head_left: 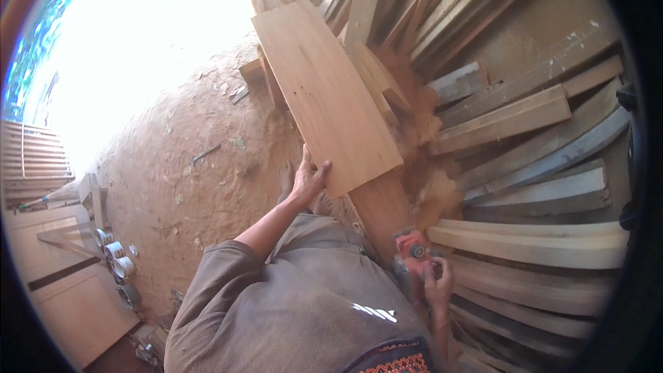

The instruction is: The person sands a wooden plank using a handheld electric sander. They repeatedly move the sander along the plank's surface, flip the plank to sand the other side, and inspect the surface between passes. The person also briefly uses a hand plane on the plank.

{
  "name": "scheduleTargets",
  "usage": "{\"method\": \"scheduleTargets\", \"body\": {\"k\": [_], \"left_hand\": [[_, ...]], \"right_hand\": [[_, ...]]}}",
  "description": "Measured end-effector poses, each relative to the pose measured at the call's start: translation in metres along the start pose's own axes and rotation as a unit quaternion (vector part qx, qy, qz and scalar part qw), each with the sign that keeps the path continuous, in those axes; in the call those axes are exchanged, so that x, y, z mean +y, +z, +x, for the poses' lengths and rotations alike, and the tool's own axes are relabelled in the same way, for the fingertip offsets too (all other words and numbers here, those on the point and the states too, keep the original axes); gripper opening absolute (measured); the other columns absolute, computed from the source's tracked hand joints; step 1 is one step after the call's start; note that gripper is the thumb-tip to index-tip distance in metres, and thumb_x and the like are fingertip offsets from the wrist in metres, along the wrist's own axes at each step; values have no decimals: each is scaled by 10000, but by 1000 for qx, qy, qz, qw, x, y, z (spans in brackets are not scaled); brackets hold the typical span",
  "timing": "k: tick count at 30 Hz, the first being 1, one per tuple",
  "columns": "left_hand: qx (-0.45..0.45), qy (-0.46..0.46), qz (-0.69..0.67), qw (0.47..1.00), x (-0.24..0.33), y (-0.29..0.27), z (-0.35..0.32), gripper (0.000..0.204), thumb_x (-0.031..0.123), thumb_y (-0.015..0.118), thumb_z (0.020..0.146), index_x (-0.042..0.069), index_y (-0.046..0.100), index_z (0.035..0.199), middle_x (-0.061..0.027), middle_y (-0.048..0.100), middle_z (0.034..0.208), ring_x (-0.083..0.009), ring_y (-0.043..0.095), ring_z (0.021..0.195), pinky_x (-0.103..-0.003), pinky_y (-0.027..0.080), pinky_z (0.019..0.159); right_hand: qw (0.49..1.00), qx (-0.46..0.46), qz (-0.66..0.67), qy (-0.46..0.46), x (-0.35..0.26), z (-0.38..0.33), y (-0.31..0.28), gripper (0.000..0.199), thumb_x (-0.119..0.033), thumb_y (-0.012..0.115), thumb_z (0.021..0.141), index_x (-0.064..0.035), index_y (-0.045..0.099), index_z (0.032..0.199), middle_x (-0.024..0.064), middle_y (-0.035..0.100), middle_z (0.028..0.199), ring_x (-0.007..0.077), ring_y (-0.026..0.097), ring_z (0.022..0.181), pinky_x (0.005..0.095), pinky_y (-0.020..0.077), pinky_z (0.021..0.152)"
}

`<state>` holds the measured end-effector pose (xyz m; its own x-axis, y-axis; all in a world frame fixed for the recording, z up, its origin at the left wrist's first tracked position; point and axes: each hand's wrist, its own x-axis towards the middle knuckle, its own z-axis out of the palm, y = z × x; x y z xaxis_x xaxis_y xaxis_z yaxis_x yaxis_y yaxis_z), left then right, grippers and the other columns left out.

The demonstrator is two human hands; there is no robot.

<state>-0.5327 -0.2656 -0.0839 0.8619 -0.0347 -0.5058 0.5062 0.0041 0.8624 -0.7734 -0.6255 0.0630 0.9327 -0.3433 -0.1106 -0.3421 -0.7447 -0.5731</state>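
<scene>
A wide, pale wooden board (pixel 328 90) slants away from me. My left hand (pixel 309 178) grips its near left edge, with a thumb on the top face and a finger along the side. Low on the right, my right hand (pixel 438 282) is closed around a red and dark electric planer (pixel 415 251) with a round knob. The planer sits at the near end of a darker plank (pixel 382 208), which reaches under the board. Part of the planer's rear is hidden behind my hand and arm.
Stacked lumber (pixel 532 238) fills the right side, with more planks (pixel 456 7) leaning at the back. Sawdust (pixel 435 197) is heaped beside the board. On the left, wooden panels (pixel 76 311) and several cans or rolls (pixel 123 267) stand along the dirt floor (pixel 186 159).
</scene>
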Motion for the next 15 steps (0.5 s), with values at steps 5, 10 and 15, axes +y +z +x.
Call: {"method": "scheduleTargets", "body": {"k": [5, 10, 15], "left_hand": [[-15, -20, -8, 1000, 16, 13, 7, 1000, 258, 666, 1037, 147, -92, 1680, -258, 672, 1267, -304, 728, 1051, -406, 646, 732], [-34, -27, -27, 999, 1, -7, 11, 980, 297, 659, 1057, 170, -81, 1687, -216, 650, 1308, -275, 714, 1056, -391, 623, 747], [34, -96, -92, 991, -57, -85, -8, 1001, 354, 702, 1031, 159, -22, 1694, -194, 658, 1309, -252, 725, 1018, -353, 592, 732]], "right_hand": [[942, -139, 198, 232, 10, -22, -13, 399, -406, 630, 1047, -12, 689, 1024, 20, 652, 777, 104, 578, 617, 267, 434, 548], [925, -175, 266, 206, -27, -14, -10, 443, -434, 589, 1067, -19, 675, 937, 5, 605, 720, 60, 510, 549, 250, 370, 475], [946, -231, 192, 121, -97, 43, 35, 463, -426, 563, 1071, -42, 656, 830, -26, 555, 653, 50, 500, 542, 242, 382, 473]]}}
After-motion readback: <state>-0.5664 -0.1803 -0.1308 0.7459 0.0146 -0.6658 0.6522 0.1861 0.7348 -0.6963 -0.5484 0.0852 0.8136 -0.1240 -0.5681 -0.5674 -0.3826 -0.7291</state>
